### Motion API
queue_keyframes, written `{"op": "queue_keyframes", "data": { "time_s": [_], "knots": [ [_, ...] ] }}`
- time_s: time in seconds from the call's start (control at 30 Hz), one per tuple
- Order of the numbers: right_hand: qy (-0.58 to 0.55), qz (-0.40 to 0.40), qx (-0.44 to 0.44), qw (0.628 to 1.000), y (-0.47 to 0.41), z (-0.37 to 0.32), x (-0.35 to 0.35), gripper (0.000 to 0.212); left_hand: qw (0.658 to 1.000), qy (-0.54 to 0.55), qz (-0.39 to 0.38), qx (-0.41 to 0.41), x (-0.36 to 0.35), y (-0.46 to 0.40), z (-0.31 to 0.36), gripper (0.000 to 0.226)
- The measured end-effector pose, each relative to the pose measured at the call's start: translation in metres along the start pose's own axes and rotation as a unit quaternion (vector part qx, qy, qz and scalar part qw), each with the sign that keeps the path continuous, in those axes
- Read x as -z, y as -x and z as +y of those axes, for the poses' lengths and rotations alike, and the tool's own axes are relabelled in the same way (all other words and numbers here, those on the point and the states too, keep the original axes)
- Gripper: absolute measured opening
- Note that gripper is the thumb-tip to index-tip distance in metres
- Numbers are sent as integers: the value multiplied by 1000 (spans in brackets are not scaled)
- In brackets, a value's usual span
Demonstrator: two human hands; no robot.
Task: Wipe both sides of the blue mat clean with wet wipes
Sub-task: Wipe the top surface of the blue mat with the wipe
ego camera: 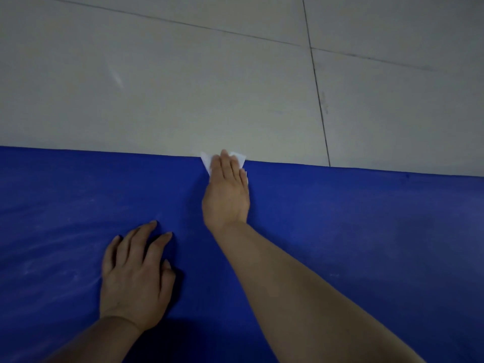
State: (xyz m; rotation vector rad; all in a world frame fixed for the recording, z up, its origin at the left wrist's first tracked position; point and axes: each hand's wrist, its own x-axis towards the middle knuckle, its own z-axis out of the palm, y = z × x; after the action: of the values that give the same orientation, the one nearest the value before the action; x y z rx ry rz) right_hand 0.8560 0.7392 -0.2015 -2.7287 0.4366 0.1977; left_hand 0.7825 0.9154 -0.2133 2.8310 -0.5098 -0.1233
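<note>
The blue mat runs left to right, floor beyond its far edge. There the right hand presses flat fingers on the wet wipe. The left hand rests nearer, fingers spread; unwiped mat likely lies sideways along that edge.

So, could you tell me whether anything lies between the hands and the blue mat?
Only the wet wipe, under the right hand at the blue mat far edge. The left hand rests directly on it.
</note>
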Motion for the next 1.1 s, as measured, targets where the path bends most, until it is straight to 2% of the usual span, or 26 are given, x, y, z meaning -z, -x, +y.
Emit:
{"op": "queue_keyframes", "data": {
  "time_s": [0.07,0.2,0.27,0.33,0.5,0.57,0.63,0.7,0.8,0.87,0.93,1.0,1.1],
  "knots": [
    [9,-12,2,1000,2,-14,0,69,1000,0,0,-2,0,0,0,49],
    [4,-67,161,985,12,-52,-12,72,1000,-8,-3,-3,-1,0,-1,47],
    [13,-65,184,981,10,-47,-12,71,1000,-6,-5,-3,-1,0,-1,48],
    [13,-24,154,988,7,-22,-7,70,1000,0,-2,-3,1,0,0,49],
    [-11,43,-21,999,5,41,9,65,1000,3,-7,1,0,-1,1,49],
    [-6,34,-5,999,9,31,9,64,1000,-1,-10,3,-1,1,0,49],
    [-2,-2,59,998,14,20,5,70,1000,0,-12,4,0,1,0,49],
    [16,-6,65,998,12,31,11,73,1000,0,-10,3,1,0,1,49],
    [39,48,-49,997,2,76,27,72,1000,2,-3,2,1,-1,1,49],
    [6,64,-143,988,1,96,34,71,1000,0,0,0,0,0,0,49],
    [2,79,-176,981,1,96,33,69,1000,-1,1,-1,0,0,-1,50],
    [38,73,-140,987,4,80,29,70,1000,-5,0,-1,0,0,0,50],
    [51,17,4,999,19,55,15,76,1000,-7,0,2,-1,1,0,50]
  ]
}}
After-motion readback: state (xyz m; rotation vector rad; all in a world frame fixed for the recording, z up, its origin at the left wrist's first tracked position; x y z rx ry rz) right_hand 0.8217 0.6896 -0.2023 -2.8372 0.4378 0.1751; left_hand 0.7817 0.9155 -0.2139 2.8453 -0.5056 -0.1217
